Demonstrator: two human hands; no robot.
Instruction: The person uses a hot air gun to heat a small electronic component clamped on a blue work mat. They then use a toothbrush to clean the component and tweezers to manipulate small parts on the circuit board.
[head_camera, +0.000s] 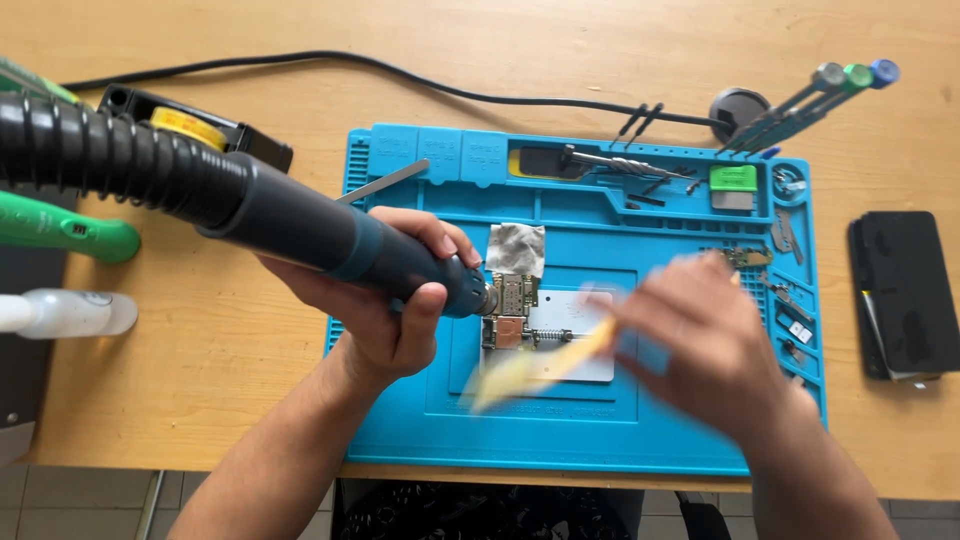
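My left hand (385, 300) was wrapped tight around the dark hot-air handle (330, 235), nozzle tip right at the small circuit board (508, 310) clamped in the white holder (565, 340), centre of the blue work mat (560, 420). My right hand (705, 345) was closed on a yellowish thin tool (545, 365), badly motion-blurred, so I couldn't tell exactly what it was or whether its tip touched the board.

To do it well, my call: hold the nozzle just off the board, square to it, not parked on one spot. Keep the ribbed hose (95, 150) from dragging the wrist. Bring the yellow tool in low from the right, no prying before things loosen. Foil square (516, 248) sat just above the board, touching it or nearly.

Labels and packs, by place:
- green rectangular pad over a grey one (733, 185), upper right tray of the mat
- yellow roll in a black holder (195, 128), upper left
- green tube (65, 230) and white bottle (65, 312), left edge; any print too small to make out
- black phone-shaped slabs (905, 290), right edge, off the mat
- screwdrivers with grey, green and blue caps (810, 95), upper right
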